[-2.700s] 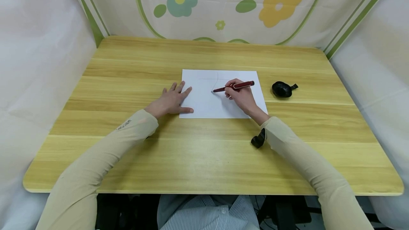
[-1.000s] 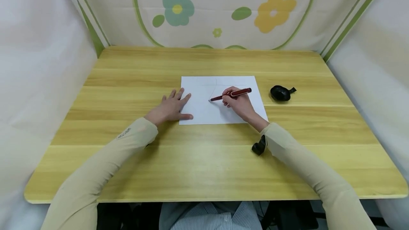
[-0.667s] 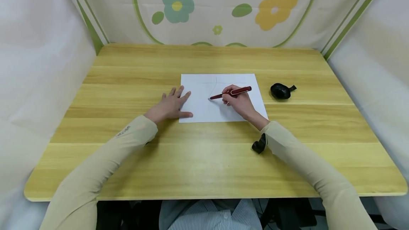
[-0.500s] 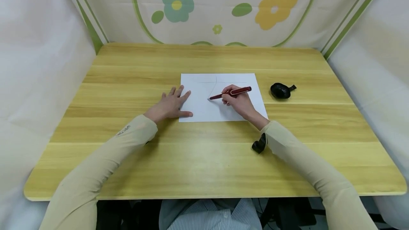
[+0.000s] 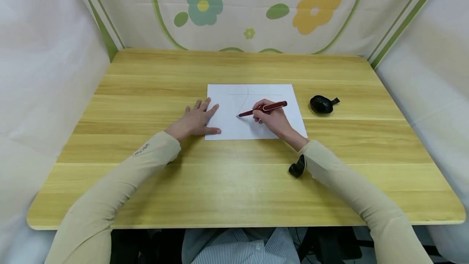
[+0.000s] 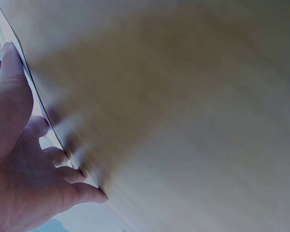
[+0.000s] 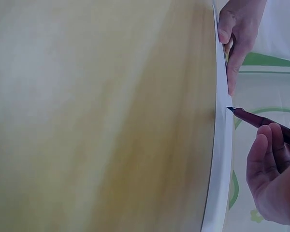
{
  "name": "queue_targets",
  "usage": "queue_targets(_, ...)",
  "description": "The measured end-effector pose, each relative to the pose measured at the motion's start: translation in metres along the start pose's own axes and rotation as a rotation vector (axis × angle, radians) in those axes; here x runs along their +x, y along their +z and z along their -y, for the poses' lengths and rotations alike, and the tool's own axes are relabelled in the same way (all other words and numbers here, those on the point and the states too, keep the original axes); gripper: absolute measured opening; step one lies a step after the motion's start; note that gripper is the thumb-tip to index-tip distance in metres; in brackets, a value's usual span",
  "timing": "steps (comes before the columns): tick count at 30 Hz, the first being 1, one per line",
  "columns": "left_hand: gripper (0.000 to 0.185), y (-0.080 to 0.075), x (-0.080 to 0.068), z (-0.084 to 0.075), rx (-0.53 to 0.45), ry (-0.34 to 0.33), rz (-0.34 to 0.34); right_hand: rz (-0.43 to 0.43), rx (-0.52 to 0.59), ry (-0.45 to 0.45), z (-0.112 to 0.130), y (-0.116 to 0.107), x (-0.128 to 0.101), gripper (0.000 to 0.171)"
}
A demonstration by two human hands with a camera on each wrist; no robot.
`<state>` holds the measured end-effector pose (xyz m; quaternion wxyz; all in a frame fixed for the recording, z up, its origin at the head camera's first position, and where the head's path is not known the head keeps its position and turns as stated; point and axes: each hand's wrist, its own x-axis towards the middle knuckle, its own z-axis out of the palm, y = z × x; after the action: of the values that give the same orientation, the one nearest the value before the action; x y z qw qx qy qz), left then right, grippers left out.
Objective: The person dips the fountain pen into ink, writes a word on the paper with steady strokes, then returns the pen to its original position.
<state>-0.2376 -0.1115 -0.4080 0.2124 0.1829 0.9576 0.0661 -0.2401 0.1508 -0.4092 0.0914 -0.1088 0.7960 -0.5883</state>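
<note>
I see my right hand (image 5: 272,118) pinching the dark red pen (image 5: 262,109) in a writing grip, its tip on the white paper sheet (image 5: 234,123) mid-bench (image 5: 234,182); my left hand (image 5: 194,119) lies flat, fingers straight, pinning the sheet's left edge steady.

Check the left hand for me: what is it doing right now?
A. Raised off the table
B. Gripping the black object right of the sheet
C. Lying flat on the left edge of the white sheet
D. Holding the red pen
C: the left hand lies flat, fingers spread, on the left edge of the white sheet, while the right hand holds the red pen.
</note>
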Motion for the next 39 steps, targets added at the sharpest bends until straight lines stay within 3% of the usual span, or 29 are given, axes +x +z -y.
queue_targets(39, 0.091, -0.0002, 0.0023, 0.0018, -0.014, 0.006, 0.0, 0.065, 0.0, -0.03, 0.0027, 0.0062, -0.0085, 0.014)
